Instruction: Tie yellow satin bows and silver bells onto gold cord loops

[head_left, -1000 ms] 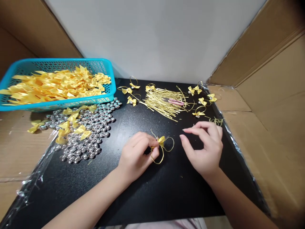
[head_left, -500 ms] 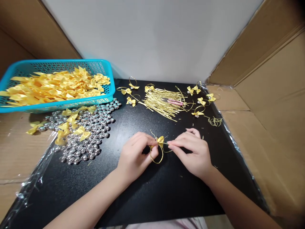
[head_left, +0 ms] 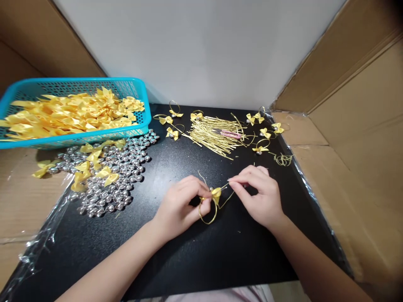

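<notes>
My left hand [head_left: 181,205] pinches a small yellow ribbon bow [head_left: 215,194] with a silver bead and a loop of gold cord [head_left: 208,214] hanging below it. My right hand [head_left: 260,197] is closed in a pinch on the free end of that gold cord, just right of the bow. Both hands rest low over the black mat [head_left: 189,251], near its middle.
A blue basket [head_left: 138,90] full of yellow bows sits at the back left. Silver beads [head_left: 116,176] and loose bows lie in front of it. A bundle of gold cords [head_left: 214,134] and several finished bows [head_left: 264,133] lie at the back. Cardboard walls stand left and right.
My right hand came in from the right, closed on the cord end beside the bow and has drawn it out slightly. The left hand kept hold of the bow.
</notes>
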A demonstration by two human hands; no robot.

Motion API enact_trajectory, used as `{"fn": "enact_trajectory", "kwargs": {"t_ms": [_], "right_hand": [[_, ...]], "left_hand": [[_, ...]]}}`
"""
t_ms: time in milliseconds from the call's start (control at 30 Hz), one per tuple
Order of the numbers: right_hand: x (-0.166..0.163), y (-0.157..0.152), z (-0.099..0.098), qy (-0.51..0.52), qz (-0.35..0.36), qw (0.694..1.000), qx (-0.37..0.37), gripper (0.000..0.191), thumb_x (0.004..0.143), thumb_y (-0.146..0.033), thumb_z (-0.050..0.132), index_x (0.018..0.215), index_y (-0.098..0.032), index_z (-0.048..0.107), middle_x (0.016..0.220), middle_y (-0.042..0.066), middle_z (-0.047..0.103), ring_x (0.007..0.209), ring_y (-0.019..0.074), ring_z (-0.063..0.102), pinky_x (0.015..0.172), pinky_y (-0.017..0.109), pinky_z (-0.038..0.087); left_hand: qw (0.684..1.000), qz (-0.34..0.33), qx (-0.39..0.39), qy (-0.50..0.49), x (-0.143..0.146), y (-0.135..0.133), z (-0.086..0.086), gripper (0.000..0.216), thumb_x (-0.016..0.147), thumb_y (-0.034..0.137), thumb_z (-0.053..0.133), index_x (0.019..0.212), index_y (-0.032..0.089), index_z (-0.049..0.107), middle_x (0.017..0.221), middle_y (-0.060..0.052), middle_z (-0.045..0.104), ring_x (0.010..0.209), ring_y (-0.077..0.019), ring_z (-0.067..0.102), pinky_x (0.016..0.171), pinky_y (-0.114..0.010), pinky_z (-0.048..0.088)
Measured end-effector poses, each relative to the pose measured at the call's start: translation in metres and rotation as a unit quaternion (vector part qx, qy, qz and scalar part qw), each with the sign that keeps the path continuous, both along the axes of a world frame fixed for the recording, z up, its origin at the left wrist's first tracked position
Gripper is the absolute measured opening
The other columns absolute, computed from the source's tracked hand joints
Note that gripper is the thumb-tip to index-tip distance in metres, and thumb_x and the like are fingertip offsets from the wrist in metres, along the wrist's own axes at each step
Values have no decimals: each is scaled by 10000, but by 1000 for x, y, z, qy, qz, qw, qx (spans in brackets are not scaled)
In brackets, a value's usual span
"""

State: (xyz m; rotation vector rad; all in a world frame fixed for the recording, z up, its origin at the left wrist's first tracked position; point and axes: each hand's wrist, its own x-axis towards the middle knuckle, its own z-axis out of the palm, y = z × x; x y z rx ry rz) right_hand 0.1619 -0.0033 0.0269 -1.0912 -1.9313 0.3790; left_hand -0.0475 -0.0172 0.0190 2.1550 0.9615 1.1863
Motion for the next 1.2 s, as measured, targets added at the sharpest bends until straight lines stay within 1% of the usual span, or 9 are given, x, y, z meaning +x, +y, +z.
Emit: {"fn": "enact_trajectory", "kwargs": {"t_ms": [133,333,567,667,767,867,967,1067,1200], "right_hand": [[-5,-6,0,-18,68,997,9,121,817,-109,649,732,-194,667,669,-25,633,620,110,564,772,371,344],[-19,-25,-5,-30,197,978,64,70,815,-146,643,761,-189,659,680,-23,647,664,122,535,785,379,362],[-22,-39,7,-46,318,945,60,130,771,-135,572,852,-203,647,774,-21,742,695,132,622,838,356,490],[-22,-40,8,-15,287,955,73,180,776,-192,559,916,-216,668,832,4,768,776,168,672,833,367,538],[-18,-43,6,-30,250,959,129,211,830,-277,543,967,-233,698,902,-6,781,809,182,694,819,380,565],[-7,-49,8,-71,215,954,195,194,886,-282,540,936,-221,718,842,-20,780,720,162,689,780,363,574],[4,-50,10,-31,151,968,198,175,910,-254,539,926,-196,703,782,29,746,727,181,675,777,403,548],[4,-39,8,79,76,986,125,158,882,-172,557,960,-216,688,800,41,693,736,188,644,733,407,529],[-8,-20,-2,183,12,978,-103,160,850,-135,627,933,-228,727,799,30,665,736,157,624,628,292,518]], "left_hand": [[994,98,-20,-38,-2,-1,-5,83,818,104,658,812,178,622,774,-21,700,722,-128,669,678,-236,523],[983,143,-99,-65,1,-2,-12,48,840,156,648,795,175,650,769,-17,713,708,-128,672,662,-232,525],[971,196,-103,-88,1,3,-15,50,831,186,653,783,173,659,755,-15,719,691,-129,664,662,-244,530],[968,207,-99,-102,0,5,-16,54,835,195,658,785,174,660,764,-17,721,704,-129,662,679,-249,530],[963,218,-100,-126,-1,6,-16,56,829,201,669,781,173,662,766,-21,723,707,-135,664,683,-254,530],[959,218,-99,-153,-1,6,-16,57,817,188,677,768,172,655,756,-19,715,704,-134,662,679,-254,531],[957,217,-93,-167,0,6,-16,66,812,171,678,755,172,644,738,-14,705,687,-131,655,663,-253,530],[963,195,-80,-170,1,4,-17,62,820,155,672,771,175,640,746,-16,703,689,-128,655,659,-255,532],[980,134,-44,-138,5,-1,-15,75,813,120,677,790,176,634,764,-29,710,707,-136,669,664,-270,545]]}}
